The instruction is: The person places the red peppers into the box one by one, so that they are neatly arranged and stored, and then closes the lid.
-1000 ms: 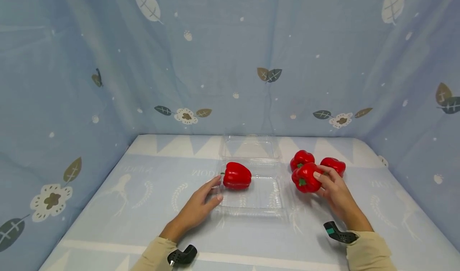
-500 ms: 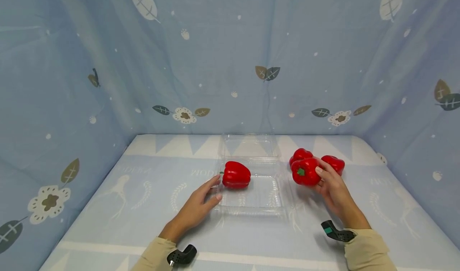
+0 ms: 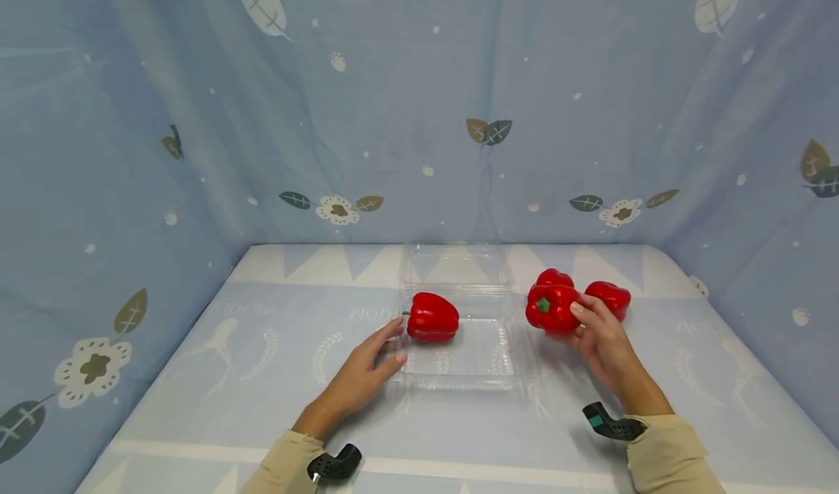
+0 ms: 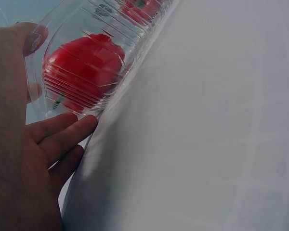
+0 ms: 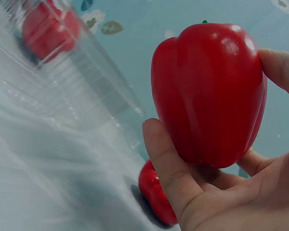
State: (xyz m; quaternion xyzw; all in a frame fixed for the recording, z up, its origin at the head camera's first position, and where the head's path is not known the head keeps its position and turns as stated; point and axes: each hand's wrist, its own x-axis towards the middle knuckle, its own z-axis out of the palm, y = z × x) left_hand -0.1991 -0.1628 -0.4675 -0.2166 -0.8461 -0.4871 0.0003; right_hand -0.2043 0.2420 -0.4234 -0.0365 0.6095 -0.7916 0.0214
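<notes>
My right hand [image 3: 606, 344] holds a red bell pepper [image 3: 549, 308] between thumb and fingers, its green stem facing left. In the right wrist view this bell pepper [image 5: 207, 96] hangs above the tabletop. A clear plastic clamshell container [image 3: 481, 352] lies unfolded in the middle, its lid [image 3: 454, 267] laid back toward the curtain. Inside the base, at the left, another red bell pepper [image 3: 432, 318] rests on its side, stem to the left. My left hand [image 3: 357, 377] rests at the container's left edge with fingers loosely extended, as the left wrist view shows at the rim [image 4: 36, 62].
Behind the held one, a red bell pepper [image 3: 556, 277] stands partly hidden. Another red bell pepper [image 3: 609, 299] lies to its right, close behind my right fingers. A blue patterned curtain [image 3: 419, 115] encloses the back and sides of the cloth-covered table [image 3: 262, 399].
My right hand has lifted the bell pepper slightly and shifted it left, with the stem turning left. The left hand and the container have stayed in place.
</notes>
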